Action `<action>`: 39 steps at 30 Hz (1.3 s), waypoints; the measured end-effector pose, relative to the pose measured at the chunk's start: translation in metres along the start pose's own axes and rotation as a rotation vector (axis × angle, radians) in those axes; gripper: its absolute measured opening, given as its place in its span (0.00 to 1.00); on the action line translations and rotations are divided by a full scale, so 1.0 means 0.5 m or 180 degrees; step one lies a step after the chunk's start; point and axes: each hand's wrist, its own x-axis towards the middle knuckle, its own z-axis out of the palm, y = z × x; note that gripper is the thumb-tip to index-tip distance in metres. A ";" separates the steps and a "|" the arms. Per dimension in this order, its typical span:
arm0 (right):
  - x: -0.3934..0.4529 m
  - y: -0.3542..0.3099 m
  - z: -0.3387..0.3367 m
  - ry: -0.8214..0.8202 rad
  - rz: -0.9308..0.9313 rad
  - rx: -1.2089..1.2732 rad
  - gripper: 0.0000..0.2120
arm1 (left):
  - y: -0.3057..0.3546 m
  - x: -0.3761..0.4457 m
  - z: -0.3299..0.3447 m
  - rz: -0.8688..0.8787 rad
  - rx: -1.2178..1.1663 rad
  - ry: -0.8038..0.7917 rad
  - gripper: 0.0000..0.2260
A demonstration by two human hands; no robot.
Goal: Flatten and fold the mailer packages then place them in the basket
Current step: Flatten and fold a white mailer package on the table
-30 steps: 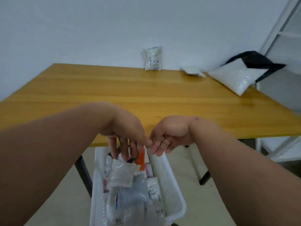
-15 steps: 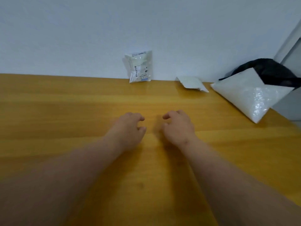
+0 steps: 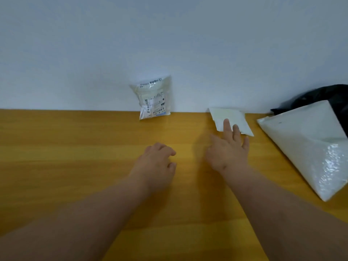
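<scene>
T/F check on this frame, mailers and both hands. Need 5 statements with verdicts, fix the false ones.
1. The right hand reaches with straight fingers to the small flat white mailer. True.
2. The left hand grips the labelled mailer. False: it holds nothing, fingers loosely curled over the table, well short of that mailer.
3. The labelled mailer stands upright against the wall. True.
4. The large bubble mailer lies at the table's left side. False: it is at the right side.
5. The basket sits on the table beside the hands. False: no basket is in view.
</scene>
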 end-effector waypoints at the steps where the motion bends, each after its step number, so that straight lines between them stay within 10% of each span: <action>1: 0.020 0.007 -0.002 -0.0072 0.0021 -0.0077 0.19 | 0.003 0.013 0.002 -0.0015 0.0011 -0.0017 0.16; 10: 0.086 0.044 0.010 0.0333 -0.0182 0.0273 0.30 | 0.014 0.077 0.011 -0.0189 0.0075 -0.0144 0.17; 15: 0.018 -0.004 -0.065 0.1252 -0.0294 0.2506 0.15 | 0.033 0.070 -0.021 -0.0109 -0.0286 0.0538 0.21; 20: -0.085 -0.047 -0.076 -0.0366 0.0942 0.4402 0.10 | 0.022 0.000 -0.076 0.0320 0.0085 0.0869 0.30; 23: -0.149 -0.076 -0.027 -0.0887 0.0794 0.3883 0.13 | -0.004 -0.063 -0.080 0.0430 0.0711 -0.0084 0.33; 27: -0.229 -0.114 0.030 -0.0077 -0.0201 0.2046 0.23 | -0.032 -0.126 -0.052 0.0432 0.1230 -0.1032 0.30; 30: -0.289 -0.146 0.055 -0.0067 -0.1090 0.1374 0.31 | -0.040 -0.156 -0.036 0.0321 0.1028 -0.1082 0.26; 39: -0.302 -0.122 0.097 -0.0664 -0.1076 0.0623 0.47 | -0.057 -0.190 -0.010 0.0379 0.0930 -0.1079 0.33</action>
